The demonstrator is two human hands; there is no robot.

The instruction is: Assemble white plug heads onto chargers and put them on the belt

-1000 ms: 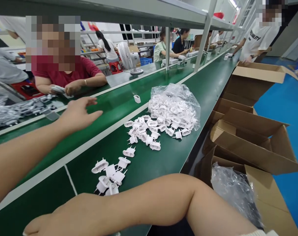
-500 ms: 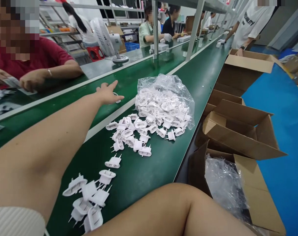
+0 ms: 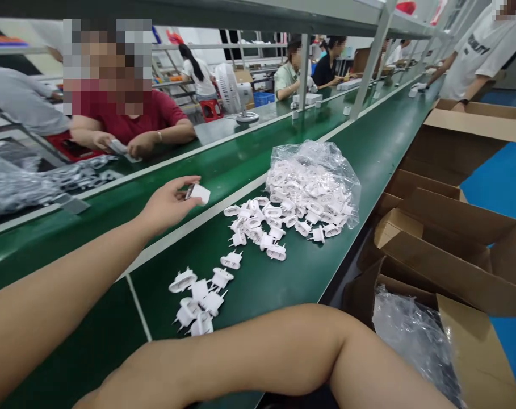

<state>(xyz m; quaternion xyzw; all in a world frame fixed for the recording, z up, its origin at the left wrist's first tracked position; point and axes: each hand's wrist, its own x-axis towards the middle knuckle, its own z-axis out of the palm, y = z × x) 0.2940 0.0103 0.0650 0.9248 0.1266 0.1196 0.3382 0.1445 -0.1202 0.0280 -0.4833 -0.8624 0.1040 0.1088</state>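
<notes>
Head cam: L hand (image 3: 170, 201) is at abt 9 o'clock over the far green belt (image 3: 249, 145), thumb & fingers pinched on a small white housing (image 3: 201, 195), while R hand (image 3: 125, 380) is down btwn 7 and 8, fingers cut off by the bottom edge, so can't tell if it's got anything tbh. Loose white 2-pin plugs (image 3: 213, 301) sit at 7 o'clock nr the R forearm, w/ a clear bag (image 3: 347, 176) of more at 2-3, and an open carton (image 3: 474, 346) w/ crumpled plastic at 4.
</notes>
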